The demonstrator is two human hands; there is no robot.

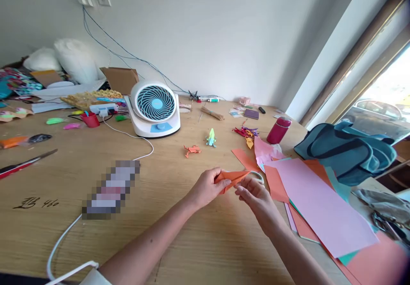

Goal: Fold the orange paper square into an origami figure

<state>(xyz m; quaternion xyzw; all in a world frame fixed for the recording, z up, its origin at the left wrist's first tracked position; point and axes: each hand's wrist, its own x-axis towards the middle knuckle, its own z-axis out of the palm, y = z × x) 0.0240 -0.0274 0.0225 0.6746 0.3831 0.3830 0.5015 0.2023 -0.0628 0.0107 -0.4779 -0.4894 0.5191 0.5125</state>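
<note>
My left hand (209,187) pinches a folded piece of orange paper (231,175), thumb on top and fingers behind it. The paper has pointed flaps and is held above the wooden table. At its right end, the bent fingers of my right hand (254,195) close on the lower edge of the paper; the fingertips are partly hidden. Just behind this hand shows a pale loop (260,176), perhaps a scissors handle. Beyond the hands stand a small orange origami figure (192,150) and a yellow-green and blue origami figure (210,138).
Coloured paper sheets (320,204) lie at the right, beside a red bottle (279,130) and a teal bag (346,150). A white fan (155,106) stands at the back. Left are a blurred-out phone (112,189) with a white cable and a knife (25,164).
</note>
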